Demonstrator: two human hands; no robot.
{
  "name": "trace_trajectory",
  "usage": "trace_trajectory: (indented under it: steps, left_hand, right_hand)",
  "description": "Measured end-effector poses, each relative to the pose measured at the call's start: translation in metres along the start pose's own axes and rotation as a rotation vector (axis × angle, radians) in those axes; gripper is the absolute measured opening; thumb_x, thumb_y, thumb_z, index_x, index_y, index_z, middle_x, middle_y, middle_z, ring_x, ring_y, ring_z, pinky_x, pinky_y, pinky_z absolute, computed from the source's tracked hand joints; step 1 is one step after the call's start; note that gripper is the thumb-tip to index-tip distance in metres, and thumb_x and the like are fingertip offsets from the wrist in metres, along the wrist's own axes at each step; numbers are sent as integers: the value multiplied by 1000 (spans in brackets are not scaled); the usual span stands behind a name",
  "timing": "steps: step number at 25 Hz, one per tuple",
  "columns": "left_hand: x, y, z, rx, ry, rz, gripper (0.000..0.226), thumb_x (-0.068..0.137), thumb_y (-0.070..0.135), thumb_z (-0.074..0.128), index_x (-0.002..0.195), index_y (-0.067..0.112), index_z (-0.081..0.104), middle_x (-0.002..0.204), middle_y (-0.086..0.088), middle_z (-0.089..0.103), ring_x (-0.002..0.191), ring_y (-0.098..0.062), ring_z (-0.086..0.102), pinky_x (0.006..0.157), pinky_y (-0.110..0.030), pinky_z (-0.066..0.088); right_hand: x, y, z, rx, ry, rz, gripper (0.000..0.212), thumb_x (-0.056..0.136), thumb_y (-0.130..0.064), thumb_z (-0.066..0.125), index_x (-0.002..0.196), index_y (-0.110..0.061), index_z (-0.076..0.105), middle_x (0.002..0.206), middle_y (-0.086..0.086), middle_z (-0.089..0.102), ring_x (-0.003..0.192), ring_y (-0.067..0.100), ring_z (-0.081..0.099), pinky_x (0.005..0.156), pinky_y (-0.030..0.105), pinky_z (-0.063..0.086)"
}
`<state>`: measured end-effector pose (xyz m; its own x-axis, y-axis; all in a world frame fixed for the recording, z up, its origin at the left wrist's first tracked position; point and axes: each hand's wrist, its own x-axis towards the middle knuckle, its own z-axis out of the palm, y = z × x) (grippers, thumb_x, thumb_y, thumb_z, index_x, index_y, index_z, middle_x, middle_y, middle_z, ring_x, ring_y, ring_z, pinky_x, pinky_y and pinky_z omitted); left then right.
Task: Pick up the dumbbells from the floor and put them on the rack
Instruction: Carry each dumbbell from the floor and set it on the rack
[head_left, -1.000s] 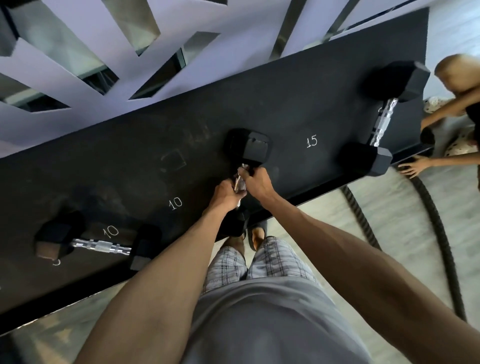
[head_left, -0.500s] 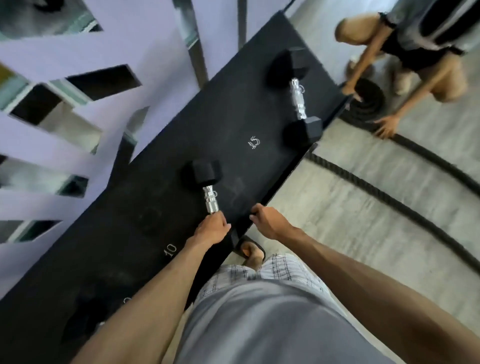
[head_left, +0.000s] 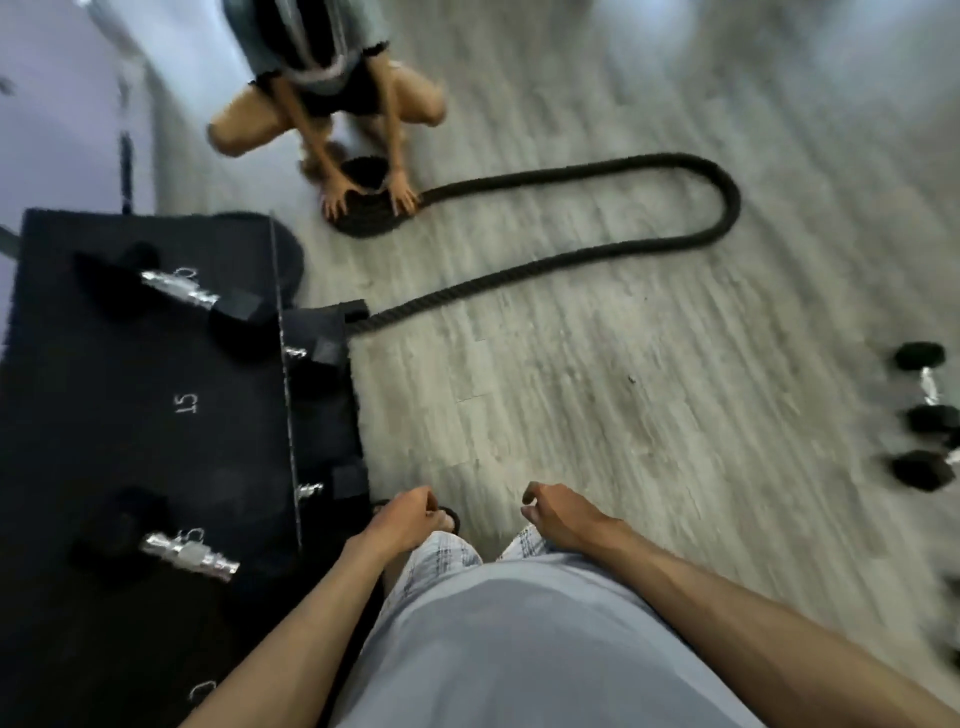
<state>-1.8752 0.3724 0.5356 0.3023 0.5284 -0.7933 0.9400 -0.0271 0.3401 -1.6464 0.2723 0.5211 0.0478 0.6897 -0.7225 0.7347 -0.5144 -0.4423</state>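
Dumbbells (head_left: 927, 422) lie on the floor (head_left: 597, 374) far to my right, well apart from the rack (head_left: 156, 415), which carries two more. My left hand (head_left: 405, 525) and right hand (head_left: 561, 514) hang empty in front of my waist, wrists bent, fingers loosely curled and holding nothing.

The person wore a plain grey T-shirt (head_left: 519, 649) that filled the lower middle of the view, smooth and without print or logo. Below its hem showed light plaid shorts (head_left: 452, 553), pale with thin dark crossing lines. Both forearms were bare, with no sleeves, watch or bands. The left hand (head_left: 402, 522) and right hand (head_left: 563, 514) wore no gloves or rings. One foot wore a dark sandal (head_left: 451, 517).
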Motion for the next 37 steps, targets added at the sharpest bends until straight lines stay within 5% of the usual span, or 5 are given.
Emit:
trace_trajectory:
  steps: [3,8,18,25,37]
  left_hand:
    - [14,54,18,160,-34,129,24,95,30,56,103,8,63,101,-8,69,100,-27,65,79,-32,46]
    - [31,134,44,318,-116,259,10,92,32,60,91,21,59,78,6,61,85,-21,62,73,-31,46]
    - [107,344,98,683,-384,540,6,91,23,60,93,20,55,85,-2,65,87,-26,66,80,-33,51]
    - [142,500,143,971,-507,686,16,95,31,57,102,17,60,100,-7,69,84,-20,62,71,-29,45]
    - [125,697,317,1219,-610,733,16,96,34,56,101,18,58,97,-8,69,79,-22,66,72,-31,51]
  right_hand:
    - [-46,71,1,187,96,142,29,97,-30,48,118,-13,60,117,16,67,108,32,62,83,35,46]
    - [-116,152,20,472,245,360,25,98,-25,47,117,-16,61,116,9,68,104,25,63,82,30,46]
    - [-162,239,3,869,442,695,32,95,-15,42,114,-12,67,116,9,71,110,26,64,91,31,47]
    - [-189,319,-49,1104,673,925,28,99,-20,43,118,-12,63,116,9,70,106,24,64,87,29,48]
    - [-254,481,-48,1372,834,1031,21,95,-24,48,106,-14,63,105,10,71,98,26,65,80,34,50]
